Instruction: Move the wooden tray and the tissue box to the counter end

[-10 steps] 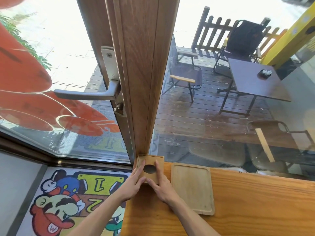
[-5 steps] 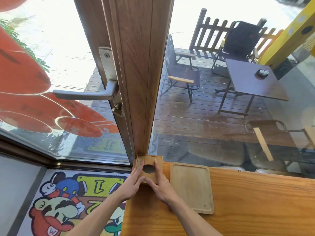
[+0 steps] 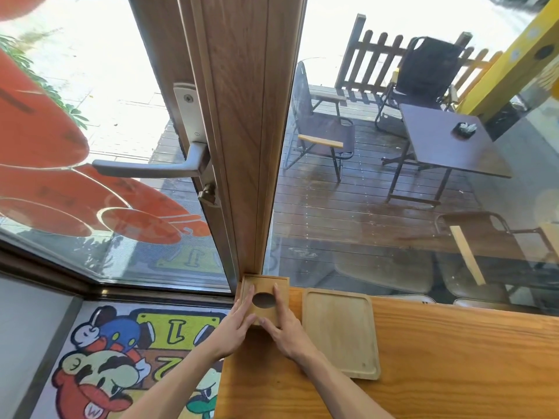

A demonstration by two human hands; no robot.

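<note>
Wooden tissue box [image 3: 266, 299] sits at the far left corner of the worktop [image 3: 438, 358], its back edge right up against the door frame [image 3: 251, 131] w/ the glass behind. My left hand [image 3: 234, 323] lies flat along the box's left side, fingers [image 3: 248, 297] stretched out straight, reaching up past the oval hole in the lid. My right hand [image 3: 284, 325] does the same on the right side, fingers [image 3: 276, 297] extended on the lid next to the hole. Both hands press on the box from either side, not curled round it; thumbs meet near the front edge. Wooden tray [image 3: 340, 332] lies flat just beside the box on the right, approx. parallel to it, nobody touching it. Cartoon floor mat [image 3: 121, 358] shows below the worktop's left end.
</note>
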